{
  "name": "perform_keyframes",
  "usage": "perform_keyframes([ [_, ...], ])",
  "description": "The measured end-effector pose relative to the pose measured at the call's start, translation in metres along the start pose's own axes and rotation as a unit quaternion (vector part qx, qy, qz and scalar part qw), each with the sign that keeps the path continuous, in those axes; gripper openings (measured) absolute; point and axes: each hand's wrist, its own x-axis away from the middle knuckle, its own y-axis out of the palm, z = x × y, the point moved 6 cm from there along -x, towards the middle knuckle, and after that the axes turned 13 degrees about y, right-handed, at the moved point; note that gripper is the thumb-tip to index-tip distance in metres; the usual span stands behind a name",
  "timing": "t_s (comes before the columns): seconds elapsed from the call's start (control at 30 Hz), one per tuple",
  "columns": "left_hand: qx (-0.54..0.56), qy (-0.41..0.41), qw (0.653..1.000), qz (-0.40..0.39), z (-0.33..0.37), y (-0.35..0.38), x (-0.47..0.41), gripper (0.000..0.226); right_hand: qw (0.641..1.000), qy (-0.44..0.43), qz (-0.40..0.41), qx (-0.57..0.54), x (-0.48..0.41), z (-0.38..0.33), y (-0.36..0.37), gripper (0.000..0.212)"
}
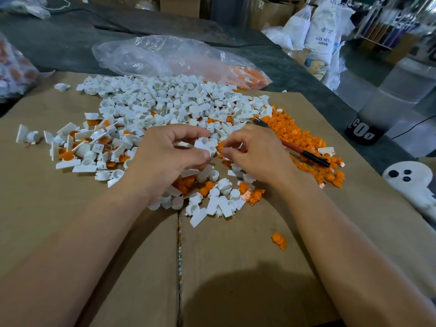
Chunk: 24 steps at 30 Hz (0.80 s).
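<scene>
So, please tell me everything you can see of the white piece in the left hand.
The white piece looks like glossy moulded plastic: a small round cup-like part joined to a flat tab, like the many loose ones in the pile behind it. The left hand pinches it between thumb and fingers, above the cardboard. The right hand holds an orange piece close at its right side; whether the two are already joined cannot be told.
</scene>
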Motion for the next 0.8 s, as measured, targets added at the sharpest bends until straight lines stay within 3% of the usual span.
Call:
perform_keyframes([
  [0.37, 0.129, -0.06, 0.99, -0.011, -0.01, 0.008, 0.0, 0.031, 0.998, 0.028, -0.016, 0.053, 0.001, 0.0, 0.01, 0.012],
  [0.53, 0.166, -0.072, 0.983, 0.004, -0.014, 0.006, -0.003, 0.032, 0.995, 0.031, 0.006, -0.089, 0.004, 0.002, -0.004, 0.008],
  [0.63, 0.177, -0.075, 0.981, 0.005, -0.014, 0.006, -0.004, 0.032, 0.982, 0.016, 0.011, -0.188, 0.01, -0.001, -0.01, 0.023],
  [0.7, 0.181, -0.078, 0.98, 0.004, -0.014, 0.006, -0.003, 0.036, 0.981, -0.004, 0.006, -0.195, 0.013, -0.006, -0.009, 0.034],
  [0.8, 0.18, -0.08, 0.98, 0.001, -0.014, 0.007, -0.003, 0.037, 0.982, -0.024, -0.003, -0.189, 0.016, -0.012, -0.007, 0.029],
])
